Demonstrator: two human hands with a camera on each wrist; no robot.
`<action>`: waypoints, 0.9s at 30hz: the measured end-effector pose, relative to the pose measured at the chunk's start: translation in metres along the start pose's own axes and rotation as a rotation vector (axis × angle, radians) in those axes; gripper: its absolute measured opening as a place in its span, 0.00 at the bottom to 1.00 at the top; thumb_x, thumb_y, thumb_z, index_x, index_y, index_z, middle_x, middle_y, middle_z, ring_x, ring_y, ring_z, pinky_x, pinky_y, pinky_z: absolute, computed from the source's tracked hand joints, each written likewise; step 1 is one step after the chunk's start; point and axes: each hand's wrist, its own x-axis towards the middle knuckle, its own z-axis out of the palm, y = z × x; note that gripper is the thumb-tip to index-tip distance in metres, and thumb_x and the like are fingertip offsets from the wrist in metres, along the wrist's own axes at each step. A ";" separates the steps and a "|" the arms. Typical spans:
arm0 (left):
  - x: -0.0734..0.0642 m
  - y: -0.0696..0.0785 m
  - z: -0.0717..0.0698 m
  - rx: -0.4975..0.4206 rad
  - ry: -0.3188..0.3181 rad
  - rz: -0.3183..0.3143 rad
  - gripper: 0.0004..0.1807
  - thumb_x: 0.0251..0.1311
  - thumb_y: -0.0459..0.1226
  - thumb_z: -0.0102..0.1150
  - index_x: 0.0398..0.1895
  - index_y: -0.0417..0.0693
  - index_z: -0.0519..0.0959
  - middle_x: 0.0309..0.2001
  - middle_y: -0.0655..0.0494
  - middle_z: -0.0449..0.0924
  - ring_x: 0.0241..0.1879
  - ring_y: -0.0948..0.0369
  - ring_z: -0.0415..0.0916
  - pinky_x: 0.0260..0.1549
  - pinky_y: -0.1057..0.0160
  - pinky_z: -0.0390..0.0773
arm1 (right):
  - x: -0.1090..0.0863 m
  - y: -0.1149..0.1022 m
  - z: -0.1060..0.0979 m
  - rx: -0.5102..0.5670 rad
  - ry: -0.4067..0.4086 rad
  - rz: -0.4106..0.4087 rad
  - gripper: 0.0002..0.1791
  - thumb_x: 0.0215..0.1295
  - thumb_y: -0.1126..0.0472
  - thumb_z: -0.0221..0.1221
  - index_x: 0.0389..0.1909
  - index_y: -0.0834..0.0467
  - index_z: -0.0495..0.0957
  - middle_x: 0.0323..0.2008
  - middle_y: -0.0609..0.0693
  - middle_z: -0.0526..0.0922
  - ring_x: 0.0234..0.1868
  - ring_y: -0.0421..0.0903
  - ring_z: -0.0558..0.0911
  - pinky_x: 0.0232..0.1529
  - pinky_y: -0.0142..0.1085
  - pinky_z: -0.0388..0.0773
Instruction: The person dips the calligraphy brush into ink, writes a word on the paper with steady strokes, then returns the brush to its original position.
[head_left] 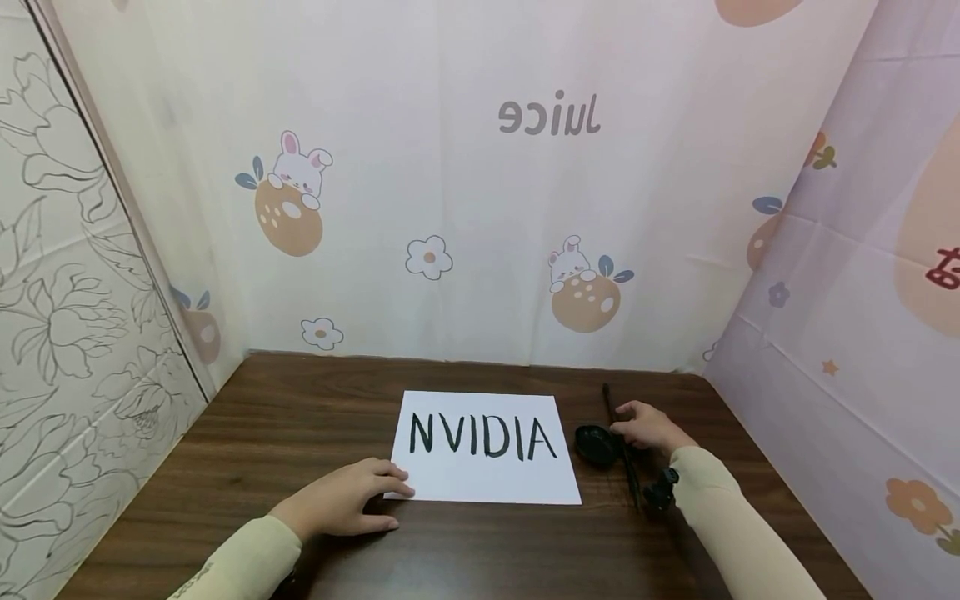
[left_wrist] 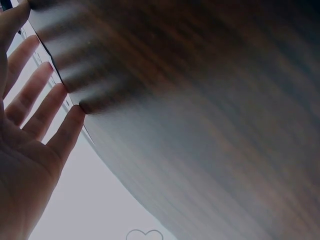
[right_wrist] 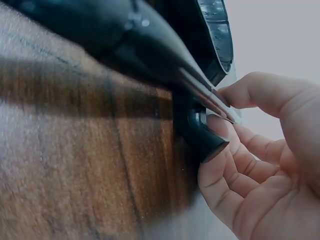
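Note:
A white sheet of paper (head_left: 480, 485) with "NVIDIA" painted on it in dark strokes lies on the table. My left hand (head_left: 348, 498) rests at its lower left corner, fingers spread and the tips on the paper's edge; the left wrist view shows this hand (left_wrist: 35, 135) from the palm side. To the right of the sheet is a small black dish (head_left: 596, 446). Against the dish's right side lies a long black brush (head_left: 632, 479), which my right hand (head_left: 651, 429) pinches between thumb and fingers. Close up, the brush (right_wrist: 135, 40) crosses a curved black piece (right_wrist: 200, 132) beside the fingertips.
The dark wooden table (head_left: 450, 550) ends at a printed curtain (head_left: 450, 183) at the back. Another curtain (head_left: 847, 333) hangs on the right, and a flower-patterned panel (head_left: 75, 292) stands on the left. A black device (head_left: 660, 490) sits at my right wrist.

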 end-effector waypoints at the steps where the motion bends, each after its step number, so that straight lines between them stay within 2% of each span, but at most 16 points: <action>1: 0.000 0.000 0.000 0.001 0.001 0.000 0.19 0.64 0.48 0.66 0.56 0.55 0.82 0.58 0.53 0.77 0.57 0.55 0.75 0.54 0.53 0.78 | 0.000 0.000 0.000 -0.003 0.001 -0.004 0.29 0.70 0.61 0.59 0.63 0.75 0.64 0.38 0.60 0.79 0.37 0.51 0.80 0.37 0.43 0.82; 17: 0.002 -0.004 0.005 0.019 0.063 0.061 0.18 0.62 0.47 0.68 0.54 0.53 0.83 0.56 0.52 0.77 0.56 0.55 0.75 0.54 0.54 0.78 | -0.006 -0.001 -0.006 -0.033 0.035 -0.009 0.29 0.72 0.59 0.58 0.64 0.74 0.63 0.42 0.62 0.80 0.37 0.50 0.82 0.38 0.45 0.83; 23: 0.002 -0.004 0.006 0.017 0.060 0.051 0.19 0.61 0.46 0.69 0.54 0.53 0.82 0.57 0.52 0.77 0.57 0.55 0.75 0.55 0.54 0.77 | -0.007 0.002 -0.007 -0.059 0.059 -0.011 0.28 0.72 0.59 0.57 0.64 0.73 0.64 0.41 0.61 0.80 0.36 0.49 0.82 0.37 0.45 0.82; 27: 0.004 -0.002 0.004 0.018 0.056 0.033 0.20 0.62 0.47 0.69 0.55 0.53 0.82 0.59 0.52 0.77 0.58 0.55 0.74 0.56 0.53 0.77 | -0.009 0.001 -0.009 -0.098 0.094 -0.037 0.25 0.72 0.59 0.56 0.63 0.71 0.66 0.36 0.57 0.81 0.33 0.48 0.81 0.34 0.44 0.81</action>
